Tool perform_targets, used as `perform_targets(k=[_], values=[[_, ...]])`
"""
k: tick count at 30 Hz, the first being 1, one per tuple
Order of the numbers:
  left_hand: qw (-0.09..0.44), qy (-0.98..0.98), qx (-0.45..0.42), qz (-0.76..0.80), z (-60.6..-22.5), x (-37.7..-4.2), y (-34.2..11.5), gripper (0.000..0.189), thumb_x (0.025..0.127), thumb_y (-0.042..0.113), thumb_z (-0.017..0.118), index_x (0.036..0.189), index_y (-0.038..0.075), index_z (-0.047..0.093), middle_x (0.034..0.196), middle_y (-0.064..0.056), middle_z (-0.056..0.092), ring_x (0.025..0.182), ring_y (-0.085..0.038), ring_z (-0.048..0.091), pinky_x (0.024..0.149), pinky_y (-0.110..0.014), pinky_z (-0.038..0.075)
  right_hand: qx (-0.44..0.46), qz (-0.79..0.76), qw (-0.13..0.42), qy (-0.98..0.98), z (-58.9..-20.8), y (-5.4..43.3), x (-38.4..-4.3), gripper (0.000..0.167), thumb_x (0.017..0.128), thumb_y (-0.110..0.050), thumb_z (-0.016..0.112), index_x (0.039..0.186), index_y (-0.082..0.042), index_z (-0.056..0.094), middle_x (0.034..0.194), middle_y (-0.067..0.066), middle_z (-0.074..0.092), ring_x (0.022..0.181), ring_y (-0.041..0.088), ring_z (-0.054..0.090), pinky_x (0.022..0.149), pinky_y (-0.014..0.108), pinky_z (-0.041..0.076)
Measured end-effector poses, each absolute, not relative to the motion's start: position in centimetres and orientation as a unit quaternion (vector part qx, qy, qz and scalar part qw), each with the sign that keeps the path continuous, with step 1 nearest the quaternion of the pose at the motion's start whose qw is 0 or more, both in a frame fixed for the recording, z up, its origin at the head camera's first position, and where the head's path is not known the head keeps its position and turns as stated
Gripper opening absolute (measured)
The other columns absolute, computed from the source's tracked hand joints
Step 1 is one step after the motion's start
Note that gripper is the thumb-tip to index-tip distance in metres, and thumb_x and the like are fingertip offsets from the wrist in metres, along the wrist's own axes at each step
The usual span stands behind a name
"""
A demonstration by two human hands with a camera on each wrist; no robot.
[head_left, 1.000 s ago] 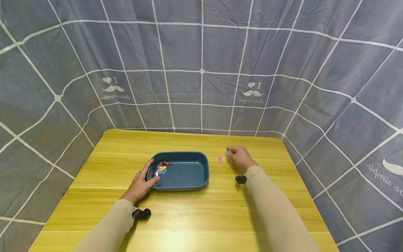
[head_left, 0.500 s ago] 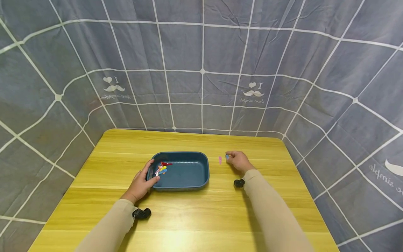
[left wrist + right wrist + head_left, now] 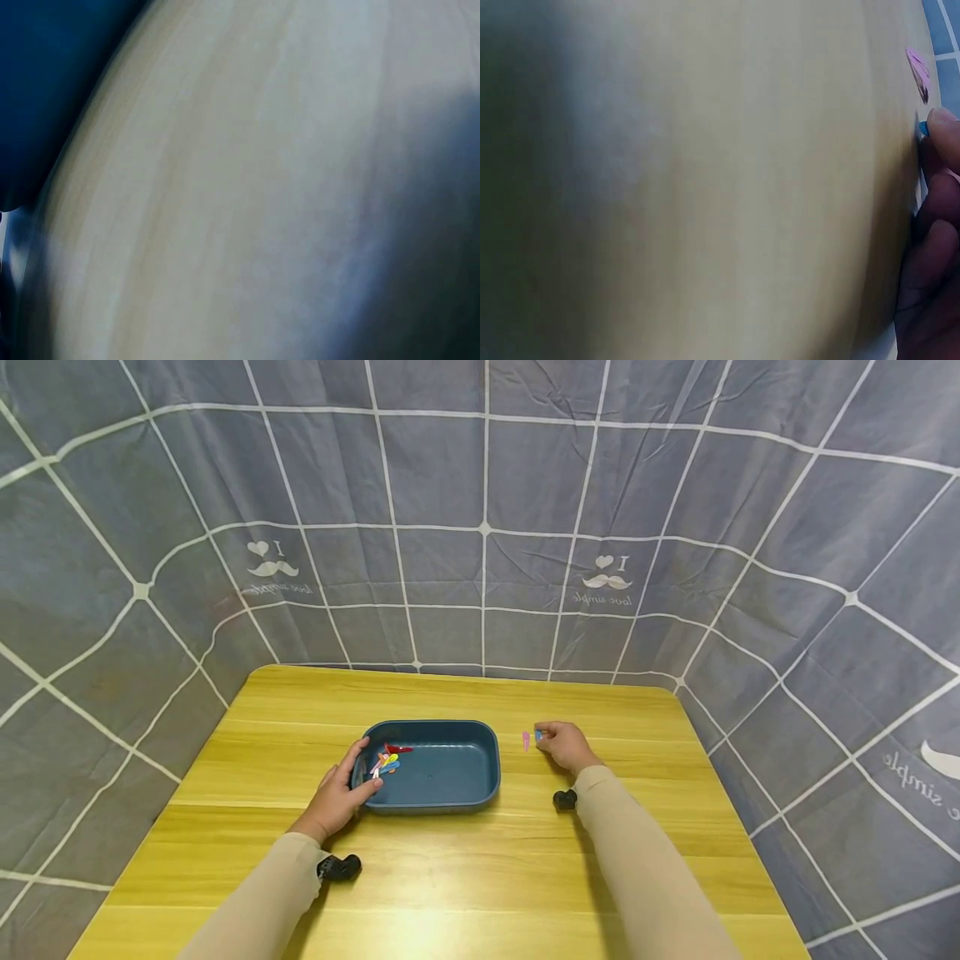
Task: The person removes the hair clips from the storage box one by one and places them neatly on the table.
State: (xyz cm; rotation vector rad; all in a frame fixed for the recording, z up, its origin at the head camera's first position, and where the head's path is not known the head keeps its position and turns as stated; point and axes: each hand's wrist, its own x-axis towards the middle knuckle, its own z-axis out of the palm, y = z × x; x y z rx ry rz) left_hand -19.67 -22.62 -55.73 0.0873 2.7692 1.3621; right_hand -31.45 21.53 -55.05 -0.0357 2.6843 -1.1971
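Note:
In the head view my left hand (image 3: 334, 791) holds the left end of a dark blue plastic basin (image 3: 450, 806), thumb over the near corner and fingers along the outer side. Several colourful hair clips (image 3: 387, 764) lie in a heap at that end, with a red clip (image 3: 399, 749) beside them. To the basin's right, my right hand (image 3: 567, 747) pinches a blue hair clip (image 3: 538, 736) between thumb and forefinger, low over the table. Just left of it lies a pink hair clip (image 3: 527, 741), whose split snap shape shows in the right wrist view.
The yellow wood-grain table (image 3: 465, 893) runs beneath everything. A grey curtain with white grid lines (image 3: 435, 568) stands around its back and sides. The left wrist view shows mostly table and a blurred basin wall (image 3: 52, 82).
My right hand has moved slightly toward me and left, bringing the blue hair clip alongside the pink one. The left hand and basin have stayed put.

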Motion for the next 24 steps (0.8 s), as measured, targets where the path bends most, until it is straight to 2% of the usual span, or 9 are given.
perform_targets(k=[4, 7, 14, 19, 21, 24], values=[[0.027, 0.896, 0.033, 0.442, -55.51, -19.59, -22.54, 0.082, 0.102, 0.037, 0.068, 0.169, 0.025, 0.023, 0.155, -0.029, 0.049, 0.133, -0.049, 0.052, 0.109, -0.072, 0.042, -0.017, -0.394, 0.102, 0.913, -55.11, 21.38, -31.44, 0.042, 0.102, -0.012, 0.068, 0.143, -0.007, 0.066, 0.121, 0.012, 0.074, 0.116, 0.028, 0.064, 0.105, 0.045, 0.053], [0.027, 0.895, 0.033, 0.444, -55.38, -19.55, -22.52, 0.082, 0.102, 0.038, 0.068, 0.169, 0.024, 0.023, 0.155, -0.029, 0.049, 0.133, -0.05, 0.051, 0.109, -0.072, 0.042, -0.018, -0.392, 0.107, 0.914, -55.13, 21.39, -31.41, 0.042, 0.103, -0.013, 0.067, 0.144, -0.007, 0.065, 0.128, 0.012, 0.073, 0.124, 0.031, 0.064, 0.109, 0.049, 0.052], [0.031, 0.894, 0.028, 0.446, -55.34, -19.5, -22.43, 0.081, 0.102, 0.037, 0.068, 0.169, 0.025, 0.023, 0.152, -0.029, 0.052, 0.131, -0.047, 0.052, 0.109, -0.071, 0.042, -0.026, -0.388, 0.117, 0.914, -55.18, 21.6, -31.3, 0.04, 0.103, -0.014, 0.067, 0.143, -0.007, 0.066, 0.113, 0.008, 0.075, 0.123, 0.03, 0.061, 0.107, 0.046, 0.05], [0.032, 0.896, 0.028, 0.443, -55.48, -19.51, -22.43, 0.081, 0.102, 0.038, 0.066, 0.169, 0.027, 0.022, 0.156, -0.029, 0.048, 0.135, -0.05, 0.05, 0.11, -0.072, 0.041, -0.028, -0.378, 0.121, 0.918, -55.03, 21.61, -31.22, 0.042, 0.104, -0.016, 0.067, 0.145, -0.009, 0.065, 0.124, 0.007, 0.074, 0.131, 0.03, 0.061, 0.112, 0.048, 0.05], [0.032, 0.896, 0.028, 0.443, -55.48, -19.51, -22.44, 0.081, 0.102, 0.039, 0.066, 0.169, 0.026, 0.022, 0.156, -0.029, 0.048, 0.135, -0.05, 0.05, 0.11, -0.072, 0.041, -0.027, -0.373, 0.123, 0.919, -54.98, 21.59, -31.22, 0.042, 0.104, -0.016, 0.067, 0.145, -0.009, 0.065, 0.124, 0.006, 0.074, 0.126, 0.028, 0.062, 0.108, 0.045, 0.05], [0.033, 0.895, 0.029, 0.444, -55.43, -19.49, -22.42, 0.082, 0.102, 0.04, 0.066, 0.169, 0.026, 0.022, 0.157, -0.029, 0.047, 0.136, -0.05, 0.049, 0.111, -0.072, 0.041, -0.026, -0.366, 0.13, 0.921, -54.9, 21.57, -31.25, 0.043, 0.105, -0.017, 0.066, 0.146, -0.01, 0.064, 0.114, 0.004, 0.074, 0.112, 0.024, 0.06, 0.095, 0.039, 0.048]])
